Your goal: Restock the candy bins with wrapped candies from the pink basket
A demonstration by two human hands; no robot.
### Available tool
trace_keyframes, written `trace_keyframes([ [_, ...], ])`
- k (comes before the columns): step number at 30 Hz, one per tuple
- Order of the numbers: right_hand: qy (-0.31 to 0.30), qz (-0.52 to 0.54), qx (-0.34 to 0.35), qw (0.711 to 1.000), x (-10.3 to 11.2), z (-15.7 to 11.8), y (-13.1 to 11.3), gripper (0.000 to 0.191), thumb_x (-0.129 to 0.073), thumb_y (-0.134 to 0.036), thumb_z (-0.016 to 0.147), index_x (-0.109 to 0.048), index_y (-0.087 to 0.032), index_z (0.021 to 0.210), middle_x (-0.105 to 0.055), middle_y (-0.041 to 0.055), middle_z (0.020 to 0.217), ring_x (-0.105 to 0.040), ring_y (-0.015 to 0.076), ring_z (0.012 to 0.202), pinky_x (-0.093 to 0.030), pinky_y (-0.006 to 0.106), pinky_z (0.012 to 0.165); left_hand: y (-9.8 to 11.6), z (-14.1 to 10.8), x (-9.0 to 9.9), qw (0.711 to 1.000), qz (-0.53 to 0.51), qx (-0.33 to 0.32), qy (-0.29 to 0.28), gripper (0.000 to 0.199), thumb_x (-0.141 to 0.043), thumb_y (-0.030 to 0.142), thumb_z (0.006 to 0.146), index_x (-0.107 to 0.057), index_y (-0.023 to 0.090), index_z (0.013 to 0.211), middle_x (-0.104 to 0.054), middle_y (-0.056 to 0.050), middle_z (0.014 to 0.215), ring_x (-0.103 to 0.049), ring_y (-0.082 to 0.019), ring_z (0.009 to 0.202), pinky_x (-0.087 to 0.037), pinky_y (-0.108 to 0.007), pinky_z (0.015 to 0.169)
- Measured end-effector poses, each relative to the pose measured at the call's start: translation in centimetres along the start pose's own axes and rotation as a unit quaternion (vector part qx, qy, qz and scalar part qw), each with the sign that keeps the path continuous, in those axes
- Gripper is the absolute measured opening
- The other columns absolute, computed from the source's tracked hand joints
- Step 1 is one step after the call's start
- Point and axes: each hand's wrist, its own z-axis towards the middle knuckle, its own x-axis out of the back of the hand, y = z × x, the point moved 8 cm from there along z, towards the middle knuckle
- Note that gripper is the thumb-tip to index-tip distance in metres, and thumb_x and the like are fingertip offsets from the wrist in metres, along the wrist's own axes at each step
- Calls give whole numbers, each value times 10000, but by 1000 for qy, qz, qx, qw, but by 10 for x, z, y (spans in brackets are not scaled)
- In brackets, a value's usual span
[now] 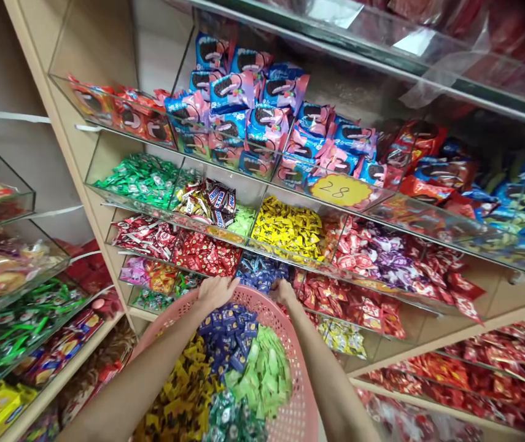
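A large pink perforated plastic basket (299, 362) is tilted below me, its far rim near the shelf front. Inside lie blue-wrapped sweets (228, 334), yellow-wrapped sweets (188, 383), light green sweets (262, 371) and dark green sweets (234, 420) in separate heaps. My left hand (217, 292) is closed at the basket's far rim, knuckles up. At the right of that rim my right hand (283, 293) is curled. Fingertips of both are mostly hidden. Just beyond the hands is a shelf compartment of blue-wrapped sweets (262, 270).
Clear-fronted shelves hold yellow sweets (287, 230), green sweets (140, 178), red sweets (207, 253) and blue-pink biscuit packs (232, 92). A yellow price label (341, 189) reads 28. More stocked shelves stand left, with green packets (27, 307), and lower right, with red packets (446, 371).
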Motion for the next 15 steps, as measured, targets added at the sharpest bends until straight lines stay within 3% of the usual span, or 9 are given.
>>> trace_keyframes([
  [7,23,-4,0,1000,5,-4,-5,98,-582,-167,650,-642,-183,726,-627,65,752,-574,156,717,-362,212,596,2,7,5,1000,5,-8,4,686,-95,594,812,-638,177,853,-641,-122,837,-581,-248,839,-381,-334,730],
  [15,69,0,32,997,31,-14,-20,128,-500,-166,697,-624,-162,663,-601,86,808,-544,148,749,-347,211,637,-1,10,4,1000,-9,-3,-8,674,-112,607,803,-636,186,858,-640,-117,846,-576,-249,850,-381,-335,737],
])
